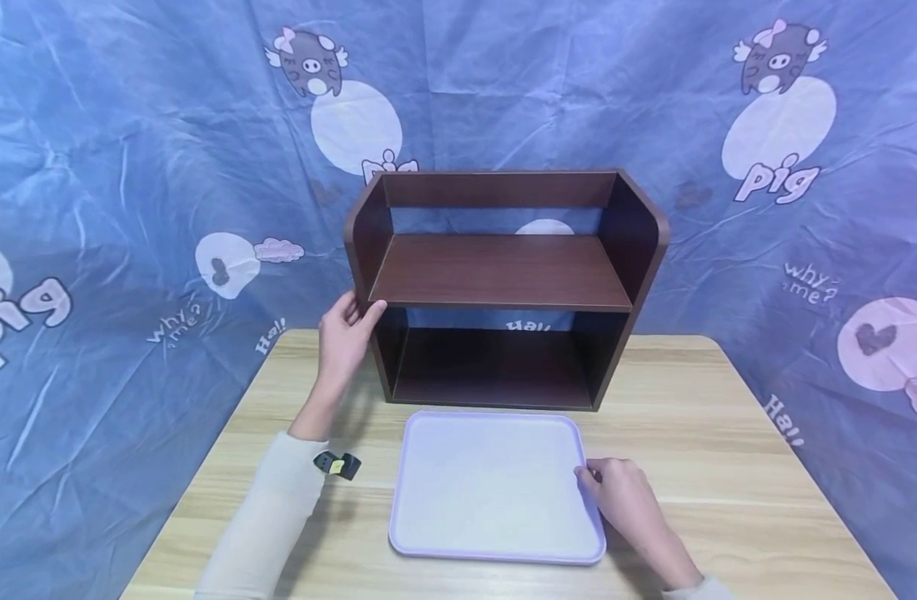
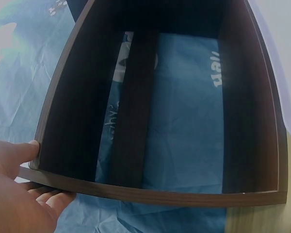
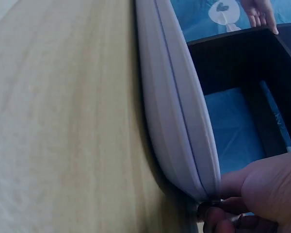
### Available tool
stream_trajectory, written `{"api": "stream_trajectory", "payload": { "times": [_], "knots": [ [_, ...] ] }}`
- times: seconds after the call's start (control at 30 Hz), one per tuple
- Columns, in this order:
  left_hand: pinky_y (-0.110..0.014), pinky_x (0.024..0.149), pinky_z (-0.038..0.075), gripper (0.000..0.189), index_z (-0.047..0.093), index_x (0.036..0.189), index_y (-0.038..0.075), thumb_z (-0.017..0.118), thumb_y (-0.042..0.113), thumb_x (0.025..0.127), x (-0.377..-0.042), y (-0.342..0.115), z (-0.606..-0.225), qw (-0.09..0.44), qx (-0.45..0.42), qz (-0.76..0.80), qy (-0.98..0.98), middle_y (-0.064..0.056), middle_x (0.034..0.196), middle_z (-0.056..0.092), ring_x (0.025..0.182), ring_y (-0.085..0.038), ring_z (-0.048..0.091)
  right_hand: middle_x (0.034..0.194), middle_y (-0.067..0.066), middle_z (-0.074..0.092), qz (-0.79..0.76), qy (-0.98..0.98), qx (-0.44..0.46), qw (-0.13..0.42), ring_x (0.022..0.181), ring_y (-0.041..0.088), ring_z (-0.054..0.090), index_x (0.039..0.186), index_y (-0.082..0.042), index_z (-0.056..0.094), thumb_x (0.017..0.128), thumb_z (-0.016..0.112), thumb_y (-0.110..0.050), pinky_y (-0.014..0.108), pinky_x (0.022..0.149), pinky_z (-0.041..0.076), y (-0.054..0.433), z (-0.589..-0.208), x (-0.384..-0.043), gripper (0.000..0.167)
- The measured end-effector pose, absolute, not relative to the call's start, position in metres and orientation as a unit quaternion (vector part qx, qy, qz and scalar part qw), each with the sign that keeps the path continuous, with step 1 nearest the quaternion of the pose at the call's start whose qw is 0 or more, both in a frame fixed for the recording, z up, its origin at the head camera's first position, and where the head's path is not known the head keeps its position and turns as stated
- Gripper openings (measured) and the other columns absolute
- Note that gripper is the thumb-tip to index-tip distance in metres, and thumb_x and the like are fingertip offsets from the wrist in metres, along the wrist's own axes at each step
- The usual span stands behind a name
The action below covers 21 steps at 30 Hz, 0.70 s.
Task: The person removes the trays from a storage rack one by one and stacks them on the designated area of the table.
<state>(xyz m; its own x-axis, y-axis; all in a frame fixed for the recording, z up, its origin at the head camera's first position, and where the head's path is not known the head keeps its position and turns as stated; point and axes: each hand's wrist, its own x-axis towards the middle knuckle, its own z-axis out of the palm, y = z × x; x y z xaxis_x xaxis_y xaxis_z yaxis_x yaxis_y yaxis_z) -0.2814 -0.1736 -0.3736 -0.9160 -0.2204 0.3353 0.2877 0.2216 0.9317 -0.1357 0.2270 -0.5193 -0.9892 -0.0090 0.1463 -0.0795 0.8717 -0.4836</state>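
A dark brown two-tier wooden shelf [image 1: 503,271] stands upright on the table. At its left side, my left hand [image 1: 342,340] grips the side panel near the middle board. The left wrist view shows the thumb on the front edge and the other fingers [image 2: 58,200] round the panel's outer side. A pale lavender rectangular tray [image 1: 496,492] lies in front of the shelf. My right hand [image 1: 625,502] pinches the tray's right rim, with the thumb on top and the curled fingers below, as the right wrist view shows.
The light wood table [image 1: 699,433] runs under shelf and tray. Blue fabric [image 1: 166,167] with pig prints hangs behind and on both sides. A small black device with a yellow mark [image 1: 338,466] sits at the left wrist.
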Motion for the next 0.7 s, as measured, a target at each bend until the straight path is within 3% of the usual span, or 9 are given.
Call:
{"api": "stream_trajectory", "payload": {
  "times": [0.1, 0.2, 0.47, 0.57, 0.7],
  "knots": [
    [-0.04, 0.115, 0.055, 0.055, 0.061, 0.146, -0.001, 0.078, 0.022, 0.1, -0.2815, -0.1737, -0.3737, 0.201, -0.021, -0.623, -0.756, -0.026, 0.145, 0.064, 0.137, -0.035, 0.063, 0.096, 0.022, 0.081, 0.246, -0.967, 0.033, 0.065, 0.079, 0.033, 0.077, 0.105, 0.001, 0.083, 0.096, 0.075, -0.015, 0.054, 0.072, 0.065, 0.2268, -0.521, -0.1359, 0.02],
    [-0.04, 0.115, 0.055, 0.055, 0.061, 0.147, -0.002, 0.078, 0.022, 0.1, -0.2822, -0.1741, -0.3741, 0.202, -0.023, -0.622, -0.756, -0.026, 0.145, 0.064, 0.137, -0.036, 0.063, 0.095, 0.022, 0.081, 0.25, -0.966, 0.027, 0.063, 0.077, 0.031, 0.076, 0.105, 0.0, 0.083, 0.096, 0.075, -0.015, 0.054, 0.071, 0.065, 0.2267, -0.5221, -0.136, 0.019],
    [-0.039, 0.116, 0.054, 0.056, 0.059, 0.147, -0.002, 0.077, 0.022, 0.1, -0.2839, -0.176, -0.3759, 0.201, -0.022, -0.629, -0.75, -0.027, 0.146, 0.063, 0.139, -0.036, 0.062, 0.076, 0.008, 0.074, 0.26, -0.964, 0.011, 0.047, 0.066, 0.018, 0.06, 0.11, 0.002, 0.08, 0.096, 0.074, -0.015, 0.037, 0.059, 0.054, 0.2256, -0.5217, -0.1357, 0.023],
    [-0.038, 0.117, 0.054, 0.056, 0.059, 0.148, -0.002, 0.078, 0.02, 0.1, -0.2842, -0.177, -0.3759, 0.201, -0.025, -0.632, -0.748, -0.027, 0.147, 0.062, 0.139, -0.035, 0.061, 0.076, 0.007, 0.073, 0.266, -0.963, 0.007, 0.041, 0.067, 0.018, 0.061, 0.113, 0.005, 0.078, 0.096, 0.075, -0.015, 0.036, 0.059, 0.055, 0.2253, -0.5216, -0.1358, 0.027],
    [-0.036, 0.119, 0.052, 0.056, 0.058, 0.149, -0.002, 0.077, 0.018, 0.1, -0.2839, -0.1777, -0.3765, 0.199, -0.031, -0.642, -0.74, -0.028, 0.149, 0.06, 0.143, -0.034, 0.058, 0.087, 0.016, 0.078, 0.27, -0.962, 0.008, 0.037, 0.073, 0.024, 0.071, 0.117, 0.007, 0.076, 0.095, 0.076, -0.017, 0.044, 0.066, 0.063, 0.2268, -0.5217, -0.1357, 0.032]
  ]
}}
